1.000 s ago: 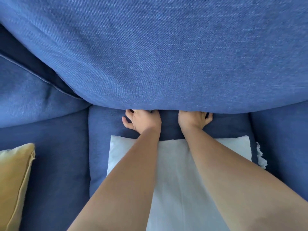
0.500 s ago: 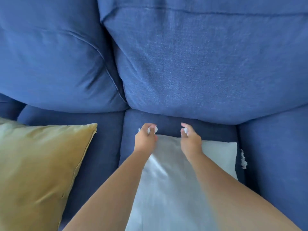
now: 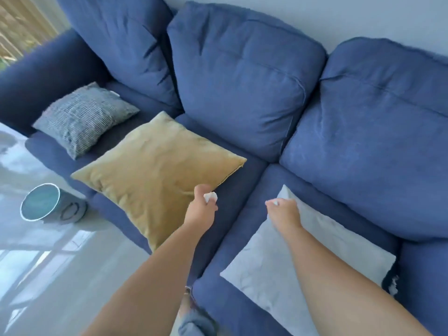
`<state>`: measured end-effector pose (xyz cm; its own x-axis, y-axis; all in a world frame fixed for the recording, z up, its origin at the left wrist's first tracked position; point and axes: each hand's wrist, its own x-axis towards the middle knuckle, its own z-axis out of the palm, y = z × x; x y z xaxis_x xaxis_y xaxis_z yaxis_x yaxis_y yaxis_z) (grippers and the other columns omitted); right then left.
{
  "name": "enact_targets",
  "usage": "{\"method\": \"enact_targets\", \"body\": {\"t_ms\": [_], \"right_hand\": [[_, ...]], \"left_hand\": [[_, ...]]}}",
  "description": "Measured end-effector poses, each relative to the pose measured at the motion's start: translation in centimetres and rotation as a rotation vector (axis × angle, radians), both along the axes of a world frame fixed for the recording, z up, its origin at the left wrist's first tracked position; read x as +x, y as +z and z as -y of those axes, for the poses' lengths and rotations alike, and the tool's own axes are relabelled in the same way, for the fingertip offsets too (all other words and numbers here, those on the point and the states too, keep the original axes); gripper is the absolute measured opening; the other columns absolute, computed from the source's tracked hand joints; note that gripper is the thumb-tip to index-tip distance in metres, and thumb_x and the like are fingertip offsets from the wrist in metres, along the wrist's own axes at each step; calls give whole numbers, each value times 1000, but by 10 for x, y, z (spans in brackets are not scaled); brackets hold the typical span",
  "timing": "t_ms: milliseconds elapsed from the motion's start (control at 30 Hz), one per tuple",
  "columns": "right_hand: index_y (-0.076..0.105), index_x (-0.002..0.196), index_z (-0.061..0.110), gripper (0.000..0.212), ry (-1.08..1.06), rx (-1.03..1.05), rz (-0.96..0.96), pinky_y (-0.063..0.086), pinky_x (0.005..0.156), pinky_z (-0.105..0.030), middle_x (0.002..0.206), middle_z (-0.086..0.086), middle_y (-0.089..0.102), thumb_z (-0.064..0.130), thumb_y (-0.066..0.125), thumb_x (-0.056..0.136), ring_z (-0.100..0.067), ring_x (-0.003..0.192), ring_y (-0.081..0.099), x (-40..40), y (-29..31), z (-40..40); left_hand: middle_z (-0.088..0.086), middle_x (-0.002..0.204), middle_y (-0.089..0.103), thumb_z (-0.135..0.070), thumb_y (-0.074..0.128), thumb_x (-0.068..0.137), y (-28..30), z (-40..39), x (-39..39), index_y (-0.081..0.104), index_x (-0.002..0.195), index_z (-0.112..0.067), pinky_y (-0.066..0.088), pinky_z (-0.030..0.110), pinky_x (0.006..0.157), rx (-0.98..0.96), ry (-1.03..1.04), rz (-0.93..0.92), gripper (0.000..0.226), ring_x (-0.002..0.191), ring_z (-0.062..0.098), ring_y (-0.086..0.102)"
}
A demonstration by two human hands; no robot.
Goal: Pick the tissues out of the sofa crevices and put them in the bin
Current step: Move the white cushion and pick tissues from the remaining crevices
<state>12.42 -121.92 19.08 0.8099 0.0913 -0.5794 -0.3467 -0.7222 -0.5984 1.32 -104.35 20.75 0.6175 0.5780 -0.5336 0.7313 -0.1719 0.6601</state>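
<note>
**Both hands loaded, now for the bin run**

Blue sofa (image 3: 242,76) takes up most of the view, with pale floor (image 3: 60,275) off to our left where the teal bin (image 3: 40,202) sits near the sofa's front edge. So here's where we're at: our left hand (image 3: 202,206) is pinching a crumpled white tissue (image 3: 210,197) over the corner of the mustard cushion (image 3: 155,170), and our right hand (image 3: 282,210) has its fingers curled around what looks like a second scrap of tissue (image 3: 275,202) above the pale grey cushion (image 3: 303,258). That one's tiny, so we can't swear to it.

Tips for the carry, as we see it: keep both pinches firm, since tissue is light and flutters off easily. The bin is well apart from both hands, so step over rather than toss. Get right above the open mouth, then let go one hand at a time. There's also something white and ragged (image 3: 394,283) by the grey cushion's far edge, possibly another tissue worth checking afterwards.
</note>
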Motion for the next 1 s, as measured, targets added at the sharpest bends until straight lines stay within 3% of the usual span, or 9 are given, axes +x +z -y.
{"method": "enact_targets", "body": {"t_ms": [100, 267, 400, 500, 567, 700, 833, 900, 1000], "right_hand": [[54, 72, 20, 14, 132, 56, 41, 39, 65, -26, 96, -2, 50, 20, 52, 86, -19, 74, 46, -33, 12, -56], [65, 108, 27, 28, 331, 156, 51, 42, 64, -21, 100, 4, 61, 17, 54, 84, -14, 84, 60, -93, 17, -144], [63, 105, 28, 24, 368, 168, -1, 41, 52, -21, 82, 6, 62, 20, 51, 87, -11, 65, 55, -161, 10, -241], [63, 102, 22, 20, 400, 191, -52, 39, 52, -23, 78, 4, 60, 16, 52, 87, -14, 61, 51, -211, 0, -315], [66, 99, 22, 18, 434, 200, -44, 40, 53, -24, 77, 4, 61, 15, 54, 87, -13, 59, 51, -237, -9, -350], [69, 98, 25, 18, 576, 163, -29, 55, 78, -34, 96, 4, 69, 17, 56, 89, -17, 83, 63, -289, -29, -418], [68, 105, 25, 28, 683, 70, -4, 48, 58, -24, 108, 0, 64, 14, 50, 88, -14, 77, 58, -313, -46, -467], [67, 109, 24, 30, 736, 33, 24, 42, 53, -21, 114, -3, 61, 14, 49, 88, -14, 76, 55, -316, -53, -486], [67, 112, 23, 28, 782, 29, -7, 52, 72, -28, 116, -3, 62, 16, 50, 91, -18, 90, 57, -325, -65, -533]], "left_hand": [[1, 93, 61, -25, 37, 96, 3, -41, -43, 34, 117, -23, 44, 30, 57, 35, 103, 10, 21, 75, 22, 57], [0, 93, 61, -24, 40, 94, -6, -115, -111, 52, 105, -24, 48, 34, 68, 47, 170, -35, 15, 80, 23, 57], [-8, 85, 64, -15, 45, 90, -10, -196, -198, 63, 92, -35, 45, 25, 53, 6, 270, 13, 28, 68, 17, 57], [-3, 89, 64, -6, 40, 87, -10, -257, -265, 65, 103, -38, 42, 20, 45, 12, 411, 26, 44, 53, 15, 50], [2, 90, 65, -10, 41, 89, -11, -287, -299, 67, 106, -34, 41, 18, 45, 2, 528, 37, 39, 54, 14, 50], [2, 84, 64, -18, 40, 92, -21, -341, -368, 59, 114, -30, 42, 22, 55, -71, 785, 76, 32, 63, 17, 54], [3, 84, 67, -19, 42, 94, -42, -371, -405, 51, 122, -38, 44, 24, 58, -108, 932, 85, 35, 63, 20, 59], [-2, 74, 64, -24, 41, 97, -47, -379, -411, 59, 110, -35, 42, 21, 55, -123, 949, 113, 24, 62, 17, 57], [1, 68, 61, -19, 43, 95, -55, -412, -421, 70, 88, -23, 35, 16, 43, -111, 951, 117, 29, 54, 12, 51]]}}
